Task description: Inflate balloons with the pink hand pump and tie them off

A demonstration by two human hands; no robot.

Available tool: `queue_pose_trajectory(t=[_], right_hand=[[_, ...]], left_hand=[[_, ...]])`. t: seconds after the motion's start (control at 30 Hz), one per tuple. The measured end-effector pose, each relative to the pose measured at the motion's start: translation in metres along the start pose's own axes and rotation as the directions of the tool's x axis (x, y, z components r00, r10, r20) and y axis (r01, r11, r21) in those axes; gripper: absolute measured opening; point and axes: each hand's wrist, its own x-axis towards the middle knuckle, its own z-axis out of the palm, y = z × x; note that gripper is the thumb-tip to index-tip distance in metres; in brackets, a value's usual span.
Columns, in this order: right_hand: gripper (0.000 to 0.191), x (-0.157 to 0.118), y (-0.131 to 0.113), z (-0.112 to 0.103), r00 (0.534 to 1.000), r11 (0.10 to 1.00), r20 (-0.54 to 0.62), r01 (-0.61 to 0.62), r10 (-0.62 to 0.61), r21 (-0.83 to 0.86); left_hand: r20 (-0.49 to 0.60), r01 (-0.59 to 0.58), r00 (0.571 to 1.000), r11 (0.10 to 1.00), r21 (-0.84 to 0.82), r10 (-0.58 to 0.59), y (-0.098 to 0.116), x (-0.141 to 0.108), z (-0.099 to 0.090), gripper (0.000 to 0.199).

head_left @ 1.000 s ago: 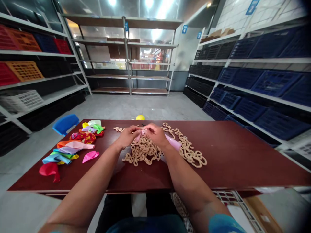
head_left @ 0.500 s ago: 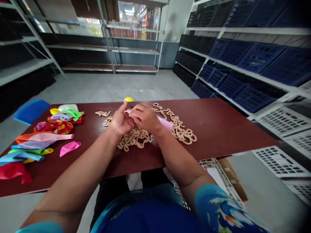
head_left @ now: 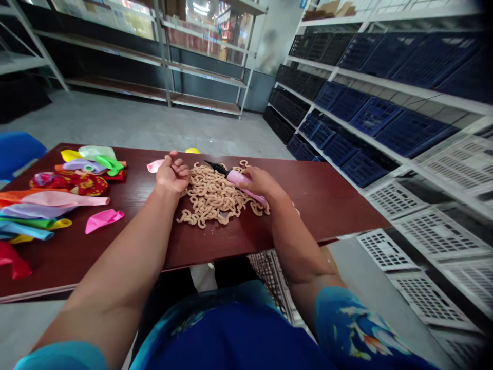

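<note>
My left hand [head_left: 172, 174] is over the left side of the pile, palm up with fingers curled. A pale pink balloon [head_left: 155, 165] sticks out to the left from between its thumb and fingers. My right hand [head_left: 261, 184] is wrapped round a pink cylinder-shaped tool [head_left: 238, 178] with a handle and a black pointed end. Its black end [head_left: 217, 167] points to the far left, over the pile. Between the hands lies a heap of beige curly pieces [head_left: 215, 192]; my right hand hides some at its right side.
Many limp balloons in several colours lie at the table's left, with a bright pink balloon [head_left: 103, 221] nearer me. A yellow round thing [head_left: 192, 151] shows past the far edge of the dark red table [head_left: 327, 205]. Crates [head_left: 385, 249] and shelves stand to the right.
My hands have moved apart. My left hand has gone left with the pale pink balloon; my right hand now grips the pink tool, which was lying among the beige pieces. The view has turned.
</note>
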Motion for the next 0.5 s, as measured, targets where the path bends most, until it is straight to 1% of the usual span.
queue_pose_trajectory(t=[0.1, 0.17, 0.23, 0.33, 0.4, 0.5], right_hand=[[0.058, -0.012, 0.012, -0.002, 0.981, 0.992, 0.176, -0.060, 0.079, -0.111], [0.061, -0.018, 0.015, 0.000, 0.971, 0.992, 0.224, -0.056, 0.081, -0.116], [0.060, -0.022, 0.015, 0.001, 0.977, 0.994, 0.202, -0.054, 0.073, -0.097], [0.058, -0.028, 0.011, -0.005, 0.994, 0.998, 0.103, -0.041, 0.045, -0.038], [0.059, -0.031, 0.007, -0.012, 0.998, 0.998, 0.052, 0.033, -0.036, 0.051], [0.061, -0.031, -0.002, -0.018, 0.982, 0.964, -0.002, 0.183, -0.186, 0.194]], left_hand=[[-0.017, 0.024, 1.000, 1.000, 0.006, -0.024, -0.004, -0.002, 0.002, 0.019], [-0.025, 0.039, 0.999, 0.999, 0.020, -0.038, -0.006, -0.003, 0.003, 0.013], [-0.029, 0.049, 0.998, 0.998, 0.041, -0.048, -0.007, -0.004, 0.003, 0.012], [-0.007, 0.040, 0.999, 0.997, 0.069, -0.039, -0.006, -0.005, 0.002, 0.013], [0.015, 0.016, 1.000, 0.997, 0.080, -0.017, -0.005, -0.005, 0.002, 0.013], [0.020, -0.052, 0.999, 0.995, 0.083, 0.050, -0.003, -0.003, 0.003, 0.011]])
